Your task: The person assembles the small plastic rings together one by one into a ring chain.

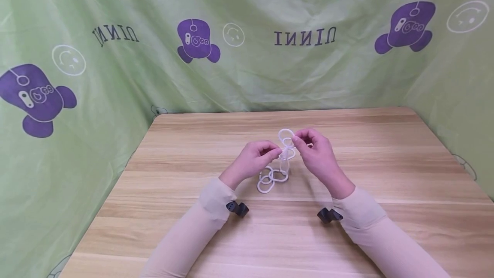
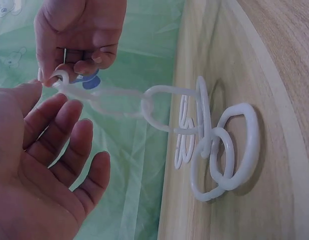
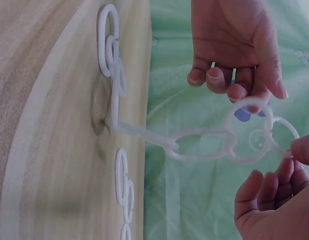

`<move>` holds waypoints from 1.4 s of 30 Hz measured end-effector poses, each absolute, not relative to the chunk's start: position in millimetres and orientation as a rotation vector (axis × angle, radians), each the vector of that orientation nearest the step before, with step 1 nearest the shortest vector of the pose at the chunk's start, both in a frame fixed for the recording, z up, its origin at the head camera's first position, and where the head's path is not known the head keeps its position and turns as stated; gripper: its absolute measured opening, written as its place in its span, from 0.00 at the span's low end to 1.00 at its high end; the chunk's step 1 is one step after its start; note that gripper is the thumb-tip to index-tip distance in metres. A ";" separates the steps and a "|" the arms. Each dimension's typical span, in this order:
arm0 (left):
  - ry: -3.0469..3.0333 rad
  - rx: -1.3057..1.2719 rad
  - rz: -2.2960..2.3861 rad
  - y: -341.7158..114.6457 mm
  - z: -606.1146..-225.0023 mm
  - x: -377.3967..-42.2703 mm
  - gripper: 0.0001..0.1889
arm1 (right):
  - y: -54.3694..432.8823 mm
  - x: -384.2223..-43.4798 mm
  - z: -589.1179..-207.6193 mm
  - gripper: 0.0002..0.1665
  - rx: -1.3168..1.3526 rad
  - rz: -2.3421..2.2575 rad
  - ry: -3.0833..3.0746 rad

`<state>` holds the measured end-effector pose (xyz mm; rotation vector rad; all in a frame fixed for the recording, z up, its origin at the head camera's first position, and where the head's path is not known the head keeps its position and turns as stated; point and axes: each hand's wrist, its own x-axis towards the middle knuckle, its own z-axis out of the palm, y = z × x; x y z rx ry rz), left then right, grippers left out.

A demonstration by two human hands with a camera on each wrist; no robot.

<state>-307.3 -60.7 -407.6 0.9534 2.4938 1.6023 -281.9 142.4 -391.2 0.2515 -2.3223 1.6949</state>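
Observation:
A chain of white plastic links [image 1: 278, 176] hangs from both hands, its lower links resting on the table. The left hand [image 1: 252, 161] pinches a link near the top of the chain between thumb and forefinger. Close beside it, the right hand [image 1: 319, 158] grips the upper end link [image 1: 286, 131] at its edge. In the left wrist view, several interlocked links [image 2: 244, 145] lie in a loose heap on the wood. The right wrist view shows the right thumb and forefinger on the end link [image 3: 287, 125], with the left fingertips touching the adjoining link [image 3: 249, 102].
The wooden table [image 1: 173, 175] carries more white links [image 3: 122, 175], set apart from the hanging chain in the right wrist view. A green curtain [image 1: 247, 85] with purple figures surrounds the table's back and sides. Dark wrist cameras [image 1: 329, 215] sit below both sleeves.

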 end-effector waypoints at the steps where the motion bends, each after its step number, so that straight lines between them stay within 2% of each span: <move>1: 2.500 0.938 1.602 -60.7 -407.2 -307.2 0.12 | 142.3 -281.9 -391.4 0.13 0.254 1.706 -2.330; 21: 2.599 0.883 1.748 -64.0 -408.8 -312.0 0.08 | 137.4 -285.0 -400.4 0.12 0.319 1.803 -2.471; 28: 2.574 0.856 1.814 -68.4 -404.6 -314.2 0.08 | 151.9 -297.5 -410.9 0.09 0.330 1.586 -2.719; 42: 2.579 0.875 1.732 -71.7 -400.8 -311.5 0.05 | 166.4 -323.7 -428.3 0.14 0.204 0.975 -3.158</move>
